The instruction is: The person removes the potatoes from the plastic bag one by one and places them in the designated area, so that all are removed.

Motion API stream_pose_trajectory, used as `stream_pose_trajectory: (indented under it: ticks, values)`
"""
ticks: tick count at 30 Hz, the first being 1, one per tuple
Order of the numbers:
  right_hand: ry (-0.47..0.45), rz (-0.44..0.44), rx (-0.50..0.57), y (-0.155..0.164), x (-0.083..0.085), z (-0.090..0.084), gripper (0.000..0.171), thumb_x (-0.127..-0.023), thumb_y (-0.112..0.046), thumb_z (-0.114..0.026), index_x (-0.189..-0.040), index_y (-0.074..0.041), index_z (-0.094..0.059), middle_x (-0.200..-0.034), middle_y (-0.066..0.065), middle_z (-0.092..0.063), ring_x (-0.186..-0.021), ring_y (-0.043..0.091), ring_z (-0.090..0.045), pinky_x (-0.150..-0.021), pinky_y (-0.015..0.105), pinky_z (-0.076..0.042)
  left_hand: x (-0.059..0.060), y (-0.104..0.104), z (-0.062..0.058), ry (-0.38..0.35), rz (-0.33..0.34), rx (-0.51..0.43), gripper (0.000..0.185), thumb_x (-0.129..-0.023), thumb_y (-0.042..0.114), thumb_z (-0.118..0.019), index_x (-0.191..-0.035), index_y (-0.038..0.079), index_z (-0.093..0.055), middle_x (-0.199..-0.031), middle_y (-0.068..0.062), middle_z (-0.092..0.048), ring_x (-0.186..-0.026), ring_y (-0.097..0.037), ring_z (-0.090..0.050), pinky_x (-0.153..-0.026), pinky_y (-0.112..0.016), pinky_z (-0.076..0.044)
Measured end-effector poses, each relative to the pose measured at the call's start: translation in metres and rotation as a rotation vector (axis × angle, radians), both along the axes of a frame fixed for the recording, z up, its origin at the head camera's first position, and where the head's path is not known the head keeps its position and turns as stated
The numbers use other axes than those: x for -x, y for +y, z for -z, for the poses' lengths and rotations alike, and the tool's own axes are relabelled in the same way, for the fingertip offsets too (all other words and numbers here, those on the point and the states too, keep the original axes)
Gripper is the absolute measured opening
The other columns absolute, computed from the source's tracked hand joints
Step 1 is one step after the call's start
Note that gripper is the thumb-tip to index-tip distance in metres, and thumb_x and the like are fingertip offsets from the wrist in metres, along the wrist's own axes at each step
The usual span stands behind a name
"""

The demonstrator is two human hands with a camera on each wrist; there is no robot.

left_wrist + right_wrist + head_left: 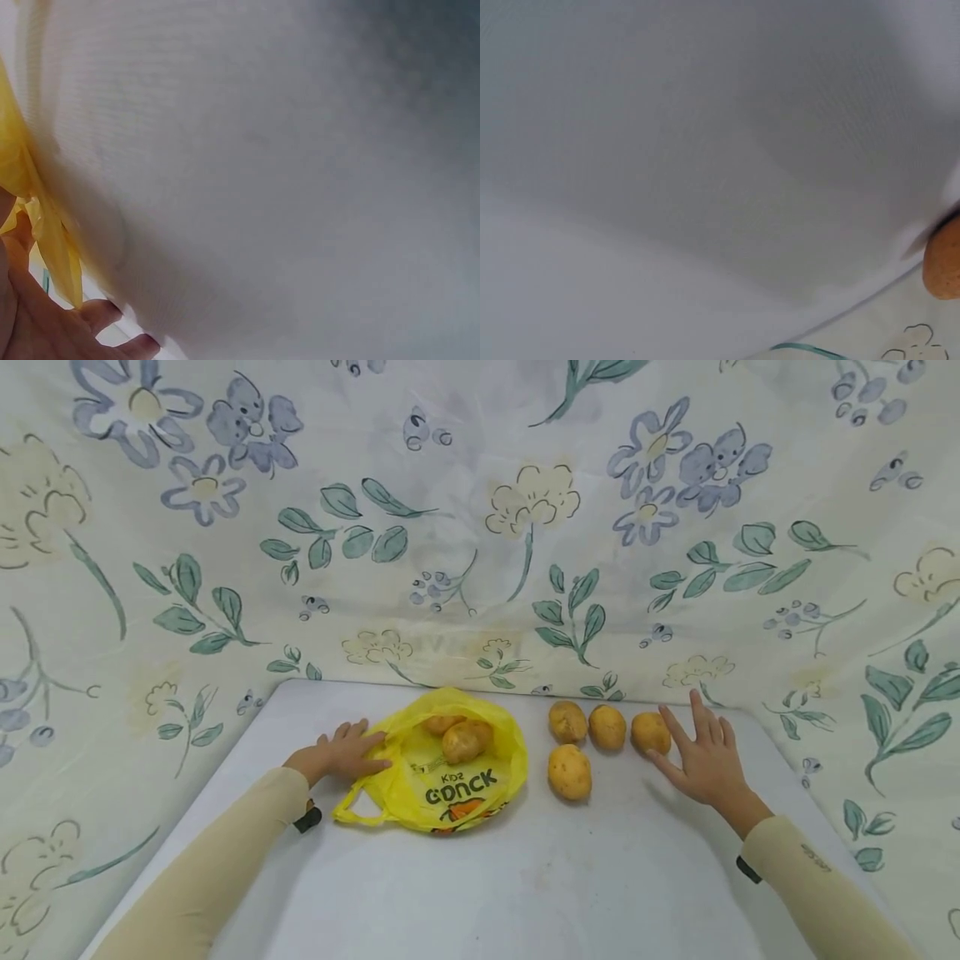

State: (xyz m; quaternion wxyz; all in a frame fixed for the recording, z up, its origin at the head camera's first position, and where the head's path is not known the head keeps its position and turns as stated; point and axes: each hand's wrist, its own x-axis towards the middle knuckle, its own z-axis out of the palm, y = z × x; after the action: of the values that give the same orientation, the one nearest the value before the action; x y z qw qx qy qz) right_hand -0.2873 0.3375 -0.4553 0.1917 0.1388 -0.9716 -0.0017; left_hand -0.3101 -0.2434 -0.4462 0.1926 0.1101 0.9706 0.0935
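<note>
A yellow plastic bag (420, 793) with printed lettering lies on the white table, its mouth open, with two potatoes (465, 742) visible inside. My left hand (341, 754) holds the bag's left rim between thumb and fingers. Yellow plastic also shows beside the left fingers in the left wrist view. To the right of the bag, two potatoes (567, 722) sit side by side at the back, and another potato (570, 772) lies in front of them. My right hand (708, 768), fingers spread, is beside the rightmost potato (649, 733), which shows at the edge of the right wrist view.
The white tabletop (525, 893) runs toward me from the bag and potatoes. Behind it and along both sides hangs a floral-patterned cloth (465, 568), close to the table's back edge. One bag handle loop (360, 814) sticks out at the lower left.
</note>
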Motion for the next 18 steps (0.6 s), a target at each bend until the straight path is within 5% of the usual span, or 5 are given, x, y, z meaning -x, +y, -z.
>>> stream_pose_trajectory:
  ticks: [18]
  values:
    - [-0.026, 0.035, -0.004, 0.0066, -0.0001, 0.0017, 0.08, -0.093, -0.059, -0.051, -0.156, -0.019, -0.023, -0.164, 0.024, 0.009, -0.137, 0.054, -0.025, -0.112, 0.071, -0.016, 0.0026, -0.0003, 0.0032, -0.012, -0.011, 0.022, 0.08, -0.095, 0.061, -0.051, -0.154, 0.01, -0.032, -0.16, -0.032, -0.01, -0.144, -0.059, -0.008, -0.108, -0.08, -0.01]
